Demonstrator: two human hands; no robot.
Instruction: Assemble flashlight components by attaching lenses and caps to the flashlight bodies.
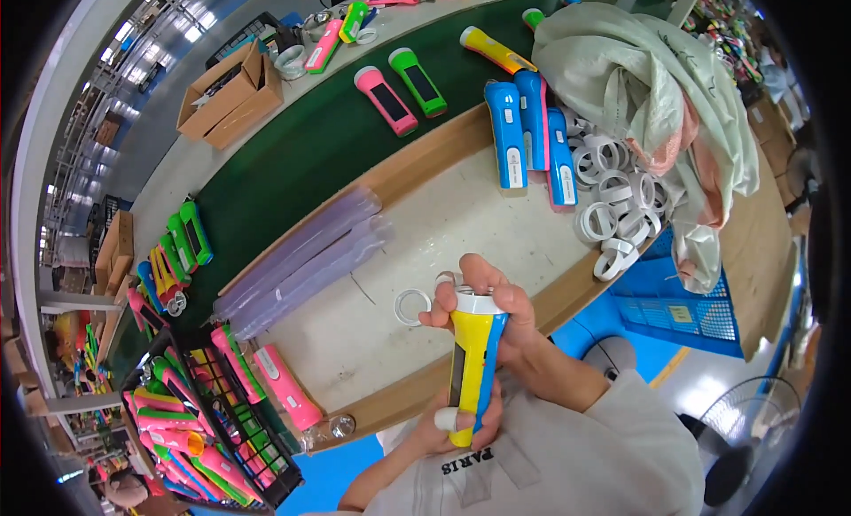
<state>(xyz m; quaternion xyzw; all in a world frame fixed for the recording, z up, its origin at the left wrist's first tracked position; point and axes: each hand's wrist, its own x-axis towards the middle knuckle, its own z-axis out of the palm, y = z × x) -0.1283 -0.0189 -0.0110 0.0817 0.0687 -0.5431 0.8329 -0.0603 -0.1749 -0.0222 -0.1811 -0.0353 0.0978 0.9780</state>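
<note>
"Two hands on one flashlight. Fingers first: how far apart?"

"Left hand point(433, 438): fingers curled close around the narrow lower end, a white wrap on one digit. Right hand point(521, 328): fingers point(480, 273) bent and part-spread, arched over and around the head, touching its white collar point(477, 302). Pressure: cannot tell."

"Item held?"

"Yellow-and-blue flashlight point(479, 356). Yellow on the front, blue along the right side, dark panel on the left flank. Broad head up, body tapering below, slightly tilted. Lens mostly hidden by the right fingers."

"Position?"

"In both hands, in front of the pale shirt point(576, 445), at the near edge of the bench point(363, 330)."

"Nearby?"

"Single white ring point(412, 307) flat on the bench, just left of the right hand. Translucent plastic tubes point(310, 259) farther left. Beyond, toward the far right: several blue flashlights point(508, 135) beside a heap of white rings point(613, 190)."
</note>
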